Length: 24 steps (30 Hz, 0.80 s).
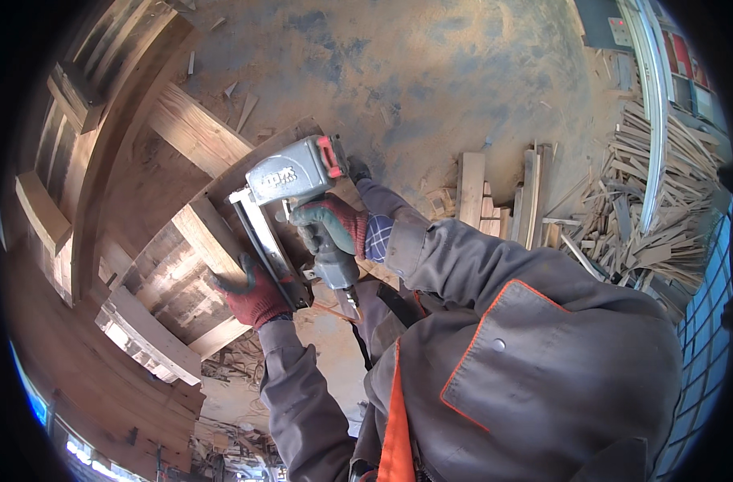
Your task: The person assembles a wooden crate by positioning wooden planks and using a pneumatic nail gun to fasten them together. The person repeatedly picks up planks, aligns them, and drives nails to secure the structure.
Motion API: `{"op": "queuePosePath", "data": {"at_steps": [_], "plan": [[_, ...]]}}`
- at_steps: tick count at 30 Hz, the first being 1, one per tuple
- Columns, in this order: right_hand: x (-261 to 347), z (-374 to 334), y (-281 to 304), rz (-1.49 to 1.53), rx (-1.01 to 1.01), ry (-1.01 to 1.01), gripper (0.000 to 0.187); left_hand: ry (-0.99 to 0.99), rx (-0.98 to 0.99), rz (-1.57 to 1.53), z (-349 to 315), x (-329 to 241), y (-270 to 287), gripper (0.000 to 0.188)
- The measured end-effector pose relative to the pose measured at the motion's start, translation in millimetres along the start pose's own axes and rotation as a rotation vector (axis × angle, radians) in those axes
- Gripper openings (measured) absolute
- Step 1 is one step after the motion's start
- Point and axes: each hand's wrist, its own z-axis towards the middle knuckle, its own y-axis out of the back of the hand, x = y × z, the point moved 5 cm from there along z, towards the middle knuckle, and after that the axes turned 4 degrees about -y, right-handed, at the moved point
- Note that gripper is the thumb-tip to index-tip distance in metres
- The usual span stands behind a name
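My right hand [332,223], in a dark green and red work glove, is wrapped round the grip of a grey pneumatic nail gun [286,173] with a red end cap. The gun's long magazine [262,241] slants down toward my left hand, over the edge of a wooden frame. My left hand [256,296], in the same kind of glove, grips the near end of a pale wooden block [208,234] just left of the magazine. Its palm is turned away, and part of the hold is hidden. The gun's nose sits close above the wood; contact cannot be made out.
A pale plank [198,128] and a long beam [113,145] belong to the timberwork on the left. Short timbers [471,189] stand at right, before a heap of scrap strips [635,193]. Sawdust and offcuts cover the floor [398,72]. An air hose fitting [350,296] hangs below the gun.
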Motion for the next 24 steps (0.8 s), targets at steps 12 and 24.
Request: {"op": "queuePosePath", "data": {"at_steps": [12, 24], "plan": [[-10, 17, 0, -0.039, 0.077, -0.007, 0.019, -0.048, -0.046, -0.073, 1, 6, -4, 0.099], [-3, 9, -4, -0.073, 0.002, -0.077, 0.022, 0.019, 0.009, -0.051, -3, -6, 5, 0.097]]}}
